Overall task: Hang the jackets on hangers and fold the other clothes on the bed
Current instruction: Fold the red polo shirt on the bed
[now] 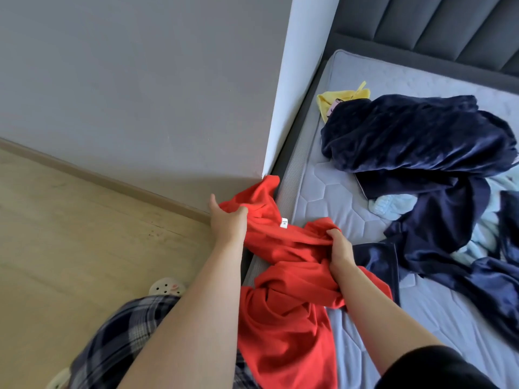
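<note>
A crumpled red garment with a small white label hangs over the bed's left edge. My left hand grips its upper part beside the wall corner. My right hand grips a bunch of the same red cloth over the mattress. Further back on the bed lies a heap of dark navy velvety clothes. A yellow garment peeks out from behind the heap, and a pale blue one shows between the navy pieces.
A grey wall and a white corner post stand close on the left of the bed. The padded grey headboard is at the back. Wooden floor lies on the left, with my plaid trousers and pale clogs below.
</note>
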`<state>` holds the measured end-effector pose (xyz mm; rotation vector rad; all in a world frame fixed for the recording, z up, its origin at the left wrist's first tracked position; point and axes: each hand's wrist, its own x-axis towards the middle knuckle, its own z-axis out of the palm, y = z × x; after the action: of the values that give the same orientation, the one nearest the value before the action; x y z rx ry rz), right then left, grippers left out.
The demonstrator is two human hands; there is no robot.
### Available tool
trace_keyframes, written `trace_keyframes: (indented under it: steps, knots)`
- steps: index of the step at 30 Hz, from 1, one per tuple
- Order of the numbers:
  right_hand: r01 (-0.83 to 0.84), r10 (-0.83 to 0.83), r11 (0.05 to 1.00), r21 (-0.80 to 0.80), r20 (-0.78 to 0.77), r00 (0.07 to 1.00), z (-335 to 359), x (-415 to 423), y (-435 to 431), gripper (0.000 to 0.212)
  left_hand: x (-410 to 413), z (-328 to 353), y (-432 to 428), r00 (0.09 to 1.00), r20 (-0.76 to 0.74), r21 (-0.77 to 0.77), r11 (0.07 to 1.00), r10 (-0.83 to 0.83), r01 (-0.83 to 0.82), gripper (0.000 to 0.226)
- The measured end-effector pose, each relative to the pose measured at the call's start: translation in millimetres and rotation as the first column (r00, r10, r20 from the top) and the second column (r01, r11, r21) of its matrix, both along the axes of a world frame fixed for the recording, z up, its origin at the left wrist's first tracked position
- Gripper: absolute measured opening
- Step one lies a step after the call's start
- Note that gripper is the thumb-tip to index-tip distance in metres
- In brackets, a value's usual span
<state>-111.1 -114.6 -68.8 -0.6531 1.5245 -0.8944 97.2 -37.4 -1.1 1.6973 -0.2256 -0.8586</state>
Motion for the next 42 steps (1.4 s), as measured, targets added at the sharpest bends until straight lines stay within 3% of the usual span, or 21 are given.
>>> trace_keyframes:
  steps: [2,3,6,8,9,10,11,12,14,19,23,26,27,29,31,32,34,37,39,42]
  knots:
    - [-0.010,0.009,1.000,0.014,0.086,0.996,0,1,0,0.026,-2,-3,3,0.939,0.293,0.227,0.967,-0.180,0.114,0.073]
    - [-0.025,0.023,1.000,0.013,0.154,0.988,0,1,0,0.031,-4,-4,4,0.901,0.338,0.270,0.945,-0.273,0.185,0.069]
    - [-0.116,0.116,0.993,-0.022,0.338,0.934,7,-2,-1,0.040,-12,-5,5,0.873,0.270,0.272,0.902,-0.407,0.336,0.064]
    - [-0.171,0.165,0.985,-0.025,0.425,0.890,11,-8,-1,0.044,-10,-7,9,0.914,0.270,0.316,0.925,-0.301,0.211,0.064]
    - [-0.202,0.190,0.979,-0.025,0.461,0.867,13,-11,0,0.041,-8,-7,11,0.954,0.207,0.318,0.937,-0.217,0.144,0.065]
    - [-0.234,0.214,0.972,-0.019,0.486,0.847,15,-13,2,0.038,-7,-7,14,0.992,0.023,0.285,0.952,-0.120,0.109,0.065]
    - [-0.265,0.236,0.964,-0.017,0.508,0.828,16,-16,5,0.036,-7,-5,17,0.970,-0.242,0.227,0.970,-0.034,0.091,0.060]
    - [-0.301,0.265,0.954,-0.016,0.521,0.812,17,-20,9,0.035,-9,-2,21,0.886,-0.465,0.179,0.979,0.001,0.093,0.052]
    - [-0.414,0.371,0.909,-0.037,0.520,0.769,18,-27,18,0.036,-11,0,27,0.812,-0.583,0.155,0.977,-0.027,0.144,0.039]
    - [-0.708,0.716,0.696,-0.119,0.184,0.673,28,-38,40,0.017,-15,-8,34,0.823,-0.532,0.163,0.929,-0.200,0.332,0.041]
    - [-0.882,0.891,0.454,-0.124,0.047,0.452,38,-35,60,0.035,-19,-11,38,0.879,-0.452,0.151,0.958,-0.152,0.243,0.029]
    - [-0.945,0.942,0.326,-0.004,-0.081,0.325,61,-26,62,0.025,-17,-4,33,0.937,-0.295,0.086,0.971,-0.187,0.221,0.028]
    - [-0.947,0.936,0.321,0.026,-0.160,0.313,71,-18,57,0.027,-16,3,31,0.948,-0.198,0.066,0.961,-0.251,0.268,0.027]
    - [-0.897,0.814,0.442,0.011,-0.425,0.396,86,0,44,0.030,-14,20,29,0.913,0.068,0.049,0.915,-0.403,0.401,0.024]
    - [-0.856,0.571,0.503,-0.121,-0.697,0.434,105,17,31,0.023,-9,35,30,0.740,0.351,0.135,0.813,-0.574,0.566,0.019]
    - [-0.874,0.516,0.448,-0.188,-0.745,0.424,115,24,27,0.034,-8,40,33,0.637,0.433,0.194,0.756,-0.638,0.625,0.020]
    - [-0.940,0.545,0.242,-0.241,-0.768,0.338,135,36,21,0.058,-6,44,38,0.502,0.493,0.274,0.674,-0.710,0.686,0.022]
    - [-0.981,0.522,-0.088,-0.173,-0.847,0.102,152,57,21,0.058,-4,41,45,0.479,0.518,0.291,0.673,-0.708,0.680,0.029]
    - [-0.988,0.413,-0.127,-0.092,-0.910,0.032,155,69,22,0.033,-5,38,47,0.494,0.542,0.297,0.705,-0.680,0.644,0.019]
    - [-0.997,0.255,-0.032,0.066,-0.964,-0.072,152,81,21,0.009,-5,36,48,0.606,0.550,0.237,0.804,-0.574,0.546,0.015]
